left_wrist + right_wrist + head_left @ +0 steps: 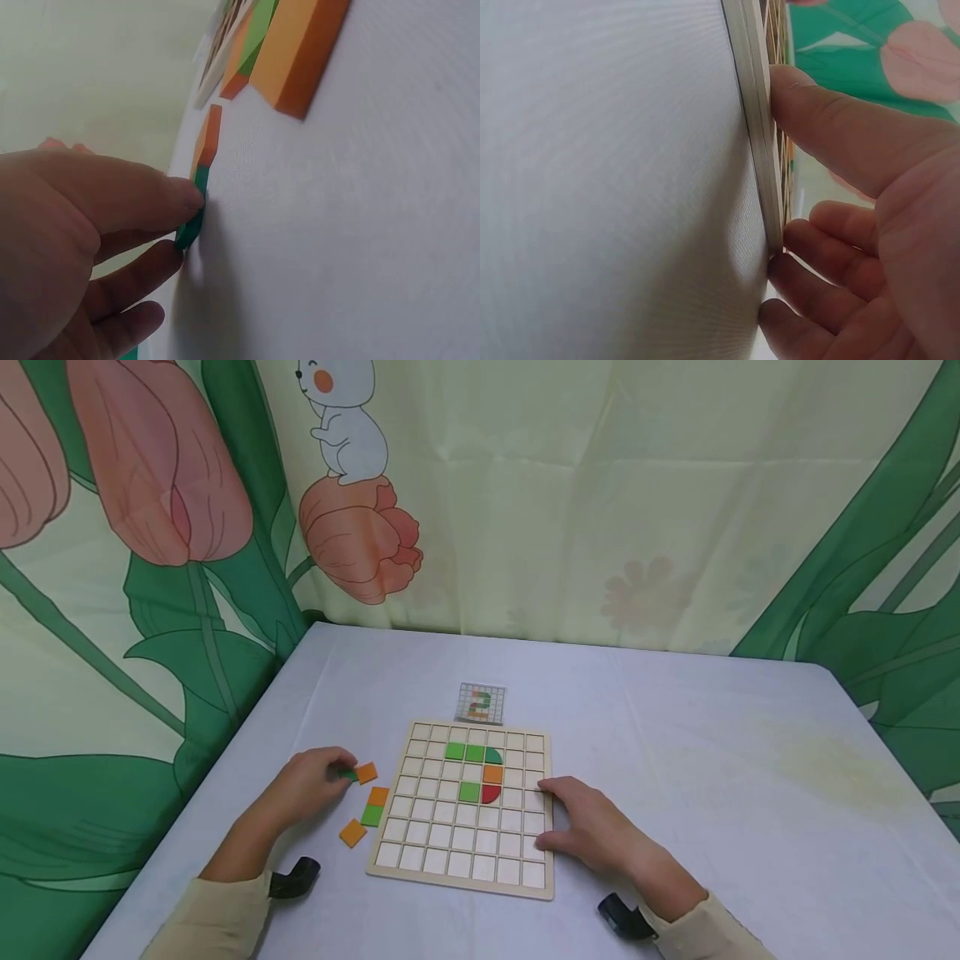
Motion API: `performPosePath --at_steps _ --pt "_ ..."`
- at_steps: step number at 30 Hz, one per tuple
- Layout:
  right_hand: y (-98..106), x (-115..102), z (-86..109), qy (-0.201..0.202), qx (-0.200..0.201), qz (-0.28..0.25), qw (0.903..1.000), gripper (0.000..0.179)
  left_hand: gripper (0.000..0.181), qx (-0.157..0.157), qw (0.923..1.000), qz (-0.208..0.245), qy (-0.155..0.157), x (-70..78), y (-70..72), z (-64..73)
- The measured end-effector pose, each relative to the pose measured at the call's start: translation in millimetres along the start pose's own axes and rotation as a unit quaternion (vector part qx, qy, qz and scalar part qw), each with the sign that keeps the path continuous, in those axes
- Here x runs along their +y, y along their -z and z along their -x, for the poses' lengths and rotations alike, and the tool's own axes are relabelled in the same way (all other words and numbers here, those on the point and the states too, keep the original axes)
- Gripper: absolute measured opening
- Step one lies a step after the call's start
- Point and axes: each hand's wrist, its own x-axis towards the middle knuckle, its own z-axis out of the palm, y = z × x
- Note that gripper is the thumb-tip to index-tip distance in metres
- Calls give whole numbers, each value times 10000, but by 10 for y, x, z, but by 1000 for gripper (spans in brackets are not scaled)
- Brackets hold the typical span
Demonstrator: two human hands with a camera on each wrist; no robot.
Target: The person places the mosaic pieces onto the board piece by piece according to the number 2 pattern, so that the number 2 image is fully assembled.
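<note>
My left hand (311, 783) pinches a dark green tile (192, 217) between thumb and fingers, just above or on the cloth left of the board. An orange tile (366, 772) touches or nearly touches that green tile. The wooden grid board (457, 883) lies flat, with light green tiles (474, 753), a rounded dark green tile (492, 756), an orange tile (492, 774) and a rounded red tile (491, 793) in its squares. At the board's right edge rests my right hand (596, 827), thumb and fingers spread apart; in the right wrist view the thumb (810, 101) touches the rim.
Left of the board lie another orange tile (378, 796), a light green tile (371, 815) and a separate orange tile (352, 833). A small pattern card (481, 703) showing a 2-like figure sits behind the board. White cloth (712, 760) covers the table.
</note>
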Motion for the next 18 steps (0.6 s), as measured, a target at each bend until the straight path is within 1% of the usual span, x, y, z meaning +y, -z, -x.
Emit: performPosePath --at_steps 7,11,14,18 --pt "12 14 5 139 32 -9 9999 72 23 98 9999 49 78 40 -18 -18" --pt "12 15 3 114 11 9 9999 72 27 112 9998 54 171 60 -25 -24" --pt "10 13 2 90 5 5 10000 73 30 54 9997 67 224 78 -22 -25" --pt "11 12 3 93 -3 -24 10000 73 33 -151 9994 123 285 92 -8 -11"
